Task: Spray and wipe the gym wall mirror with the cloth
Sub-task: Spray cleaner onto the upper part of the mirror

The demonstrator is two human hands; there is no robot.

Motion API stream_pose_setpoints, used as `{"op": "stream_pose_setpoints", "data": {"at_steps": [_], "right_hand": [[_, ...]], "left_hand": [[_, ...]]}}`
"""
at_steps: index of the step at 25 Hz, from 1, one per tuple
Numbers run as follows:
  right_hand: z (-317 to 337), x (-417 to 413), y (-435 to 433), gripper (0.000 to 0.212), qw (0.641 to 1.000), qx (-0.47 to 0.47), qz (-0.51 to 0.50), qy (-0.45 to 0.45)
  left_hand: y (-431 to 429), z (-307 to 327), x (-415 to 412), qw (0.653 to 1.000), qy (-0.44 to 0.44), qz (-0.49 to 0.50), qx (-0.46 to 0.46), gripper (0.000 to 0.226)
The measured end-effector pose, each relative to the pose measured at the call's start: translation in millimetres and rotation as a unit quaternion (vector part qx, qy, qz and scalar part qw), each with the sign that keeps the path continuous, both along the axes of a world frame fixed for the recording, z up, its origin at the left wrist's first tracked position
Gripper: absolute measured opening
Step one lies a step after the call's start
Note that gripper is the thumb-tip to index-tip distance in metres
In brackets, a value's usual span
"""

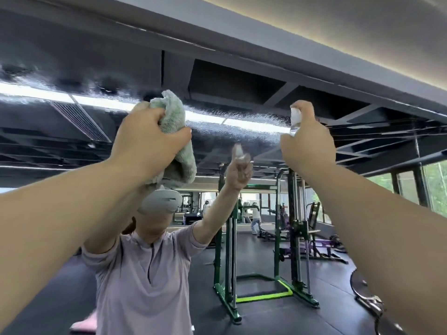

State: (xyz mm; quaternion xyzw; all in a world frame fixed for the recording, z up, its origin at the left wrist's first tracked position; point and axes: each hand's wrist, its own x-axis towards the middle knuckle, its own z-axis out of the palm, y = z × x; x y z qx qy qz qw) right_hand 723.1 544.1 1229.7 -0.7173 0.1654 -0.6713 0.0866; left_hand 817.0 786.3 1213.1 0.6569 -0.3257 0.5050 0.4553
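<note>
The wall mirror (242,93) fills the view ahead, and a band of fine spray droplets (229,124) runs across its upper part. My left hand (145,141) is raised high and grips a bunched green cloth (176,131) close to the glass. My right hand (309,143) is raised to the same height and holds a small clear spray bottle (295,119), with a finger on its top. The glass shows my own reflection (145,250) with both arms up.
The mirror's top edge meets a grey soffit (314,56) overhead. Reflected in the glass are a green power rack (256,238), purple benches and dark rubber flooring behind me. Windows (433,187) appear at the right.
</note>
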Motion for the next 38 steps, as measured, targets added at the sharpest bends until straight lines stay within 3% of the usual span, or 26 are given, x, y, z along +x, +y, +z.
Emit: {"op": "stream_pose_setpoints", "data": {"at_steps": [13, 20, 26, 30, 34, 38], "right_hand": [[-2, -57, -158, 0.060, 0.999, 0.042, -0.014, -0.023], [8, -72, -242, 0.058, 1.000, 0.003, 0.020, -0.017], [15, -93, -345, 0.062, 0.999, -0.028, 0.033, -0.021], [15, -111, -408, 0.055, 0.999, 0.006, 0.033, -0.013], [3, -130, -460, 0.065, 0.995, 0.075, 0.053, -0.026], [-7, -141, -496, 0.054, 0.993, 0.107, 0.048, -0.027]], "left_hand": [[-157, 10, -35, 1.000, 0.001, -0.011, 0.027, 0.017], [-255, 16, -70, 1.000, -0.020, 0.012, 0.016, 0.018], [-355, 3, -102, 0.999, 0.020, 0.033, -0.021, 0.019], [-406, 3, -119, 0.998, 0.028, 0.047, 0.003, 0.019], [-444, 7, -130, 0.999, 0.028, 0.040, 0.007, 0.019], [-473, 1, -134, 0.998, 0.031, 0.039, 0.036, 0.019]]}}
